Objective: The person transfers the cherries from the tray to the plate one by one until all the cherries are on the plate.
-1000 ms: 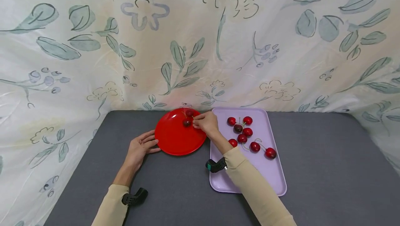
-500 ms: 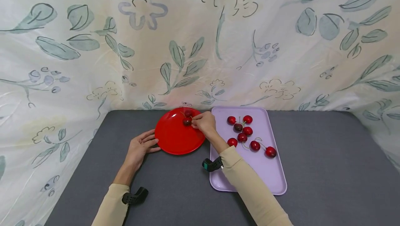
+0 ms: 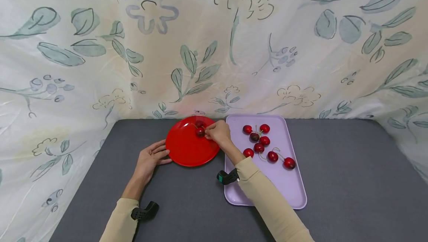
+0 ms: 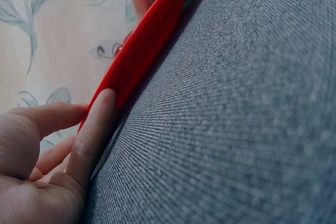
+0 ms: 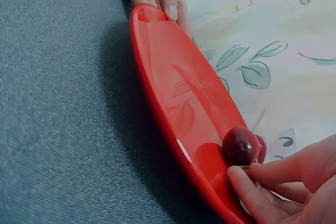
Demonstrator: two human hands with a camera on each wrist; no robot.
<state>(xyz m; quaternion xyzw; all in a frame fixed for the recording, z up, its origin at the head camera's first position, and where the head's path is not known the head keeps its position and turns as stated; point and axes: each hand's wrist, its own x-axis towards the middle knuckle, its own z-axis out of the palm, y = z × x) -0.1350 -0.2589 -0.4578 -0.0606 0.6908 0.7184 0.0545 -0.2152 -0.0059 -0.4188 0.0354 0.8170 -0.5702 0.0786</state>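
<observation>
Right hand (image 3: 219,132) pinching dark cherry (image 5: 240,146) by stem, lowering onto red plate (image 3: 187,151) near far rim. Left hand (image 3: 151,159) lying open-fingered, steadying plate edge. Risk: cherry rolling off rim upon release, or plate tipping.

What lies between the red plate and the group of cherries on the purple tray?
In the head view, the right hand and its wrist cross that stretch, reaching from the purple tray onto the red plate toward a dark cherry.
</observation>
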